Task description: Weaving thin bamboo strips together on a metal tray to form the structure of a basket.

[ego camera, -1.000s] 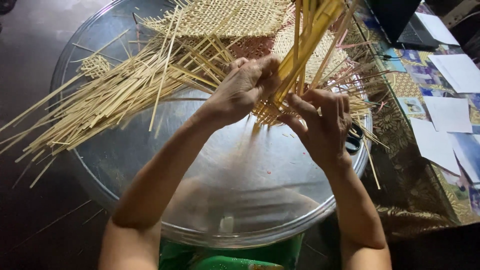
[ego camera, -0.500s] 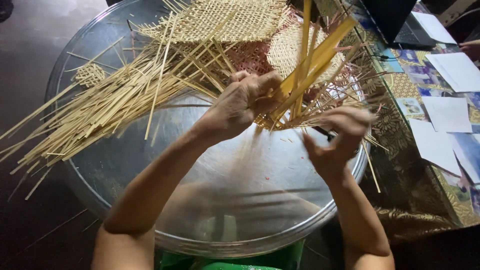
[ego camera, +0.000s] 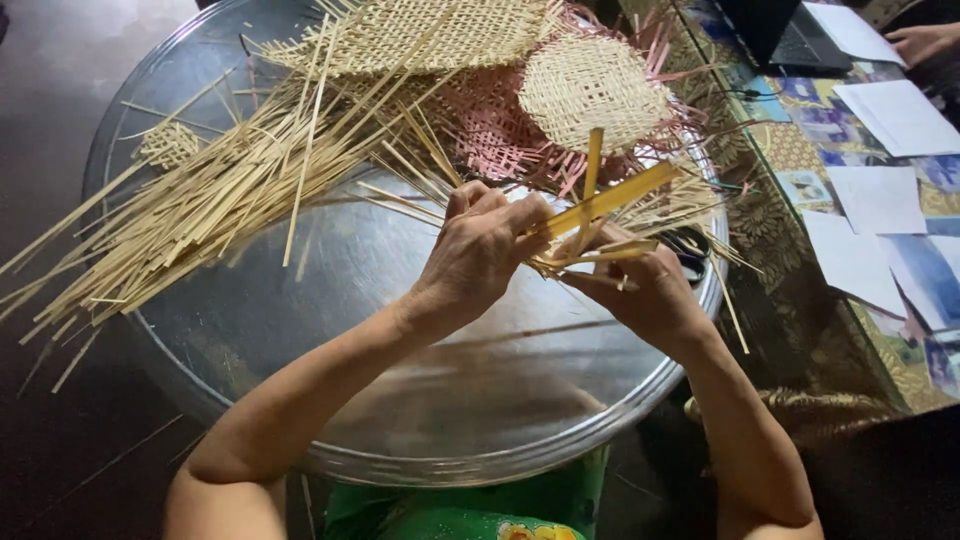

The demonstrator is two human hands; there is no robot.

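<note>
Both grips clamp yellow strips [ego camera: 600, 205]: left hand [ego camera: 480, 250] and right hand [ego camera: 650, 285] have drawn closer, strips lowered.

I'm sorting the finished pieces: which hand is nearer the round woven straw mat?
Right. The right hand sits just below the round woven straw mat; the left hand is further off, below and to its left. Both hold yellow straw strips.

1 round metal tray [ego camera: 300, 330], 3 woven mats [ego camera: 592, 90], 1 loose strip pile [ego camera: 200, 200], 2 hands [ego camera: 480, 250].
</note>
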